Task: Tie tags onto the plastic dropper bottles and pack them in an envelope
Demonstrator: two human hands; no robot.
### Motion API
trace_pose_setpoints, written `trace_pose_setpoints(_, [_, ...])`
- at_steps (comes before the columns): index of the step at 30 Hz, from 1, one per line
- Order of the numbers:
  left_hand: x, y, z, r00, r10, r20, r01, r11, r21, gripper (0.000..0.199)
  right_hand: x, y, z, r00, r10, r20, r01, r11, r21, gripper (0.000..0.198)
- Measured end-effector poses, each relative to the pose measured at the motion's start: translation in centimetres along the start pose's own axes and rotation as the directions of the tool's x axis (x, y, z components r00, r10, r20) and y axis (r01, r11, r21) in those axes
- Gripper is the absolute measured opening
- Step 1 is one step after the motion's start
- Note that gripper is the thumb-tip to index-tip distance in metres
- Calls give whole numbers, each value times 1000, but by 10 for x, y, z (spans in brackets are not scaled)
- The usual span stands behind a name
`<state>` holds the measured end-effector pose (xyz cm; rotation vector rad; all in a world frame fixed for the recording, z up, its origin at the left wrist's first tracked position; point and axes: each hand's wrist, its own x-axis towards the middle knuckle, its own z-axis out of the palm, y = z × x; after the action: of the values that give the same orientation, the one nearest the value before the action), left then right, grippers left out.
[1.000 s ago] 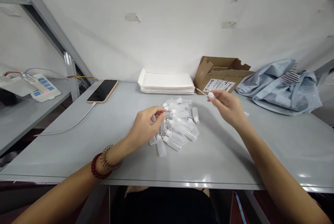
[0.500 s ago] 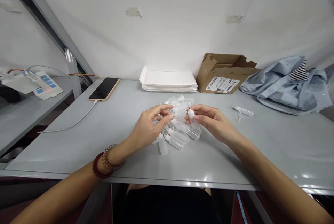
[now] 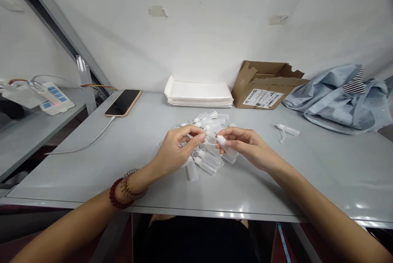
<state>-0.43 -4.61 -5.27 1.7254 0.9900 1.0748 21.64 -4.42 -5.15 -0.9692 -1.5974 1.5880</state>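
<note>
My right hand (image 3: 242,144) grips a needle-tip squeeze bottle (image 3: 221,140), with a white top and a thin dark needle pointing up and to the left. The fingers cover much of its clear body. Facing it, my left hand (image 3: 181,144) pinches the end of the bottle's thin white cap strap, which runs between the two hands; the fingertips mostly hide the cap end. Beneath both hands lies a loose pile of similar clear bottles (image 3: 209,160) with white tops and looped straps.
One more needle-tip bottle (image 3: 287,129) lies apart on the grey table (image 3: 264,197). Behind the pile are a stack of white envelopes (image 3: 199,93), an open cardboard box (image 3: 265,87) and a light blue cloth bag (image 3: 334,99). A phone (image 3: 123,103) with a cable lies at the left.
My right hand has brought the bottle slightly left and down, closer to my left hand. The bottle's needle now leans more to the left. My left hand has barely moved.
</note>
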Motion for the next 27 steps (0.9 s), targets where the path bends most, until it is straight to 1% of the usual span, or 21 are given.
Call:
trace_pose_setpoints(4, [-1,1,0,998,12,55,-10,999,-36,13,-1,-1,1,998,-3,63,4,1000,-20,17])
trace_pose_setpoints(8, [-2,3,1,996,20,81,-17,999,-35,13,-2,-3,3,996,20,89,-18,1000,-21,17])
trace_pose_setpoints(21, [-3,4,1,992,28,124,-27,1000,-11,14,-3,-7,6,996,43,81,-42,999,-14,16])
trace_pose_setpoints(27, [-3,4,1,992,21,127,-21,1000,0,15,-4,-7,7,997,41,69,-38,998,-47,18])
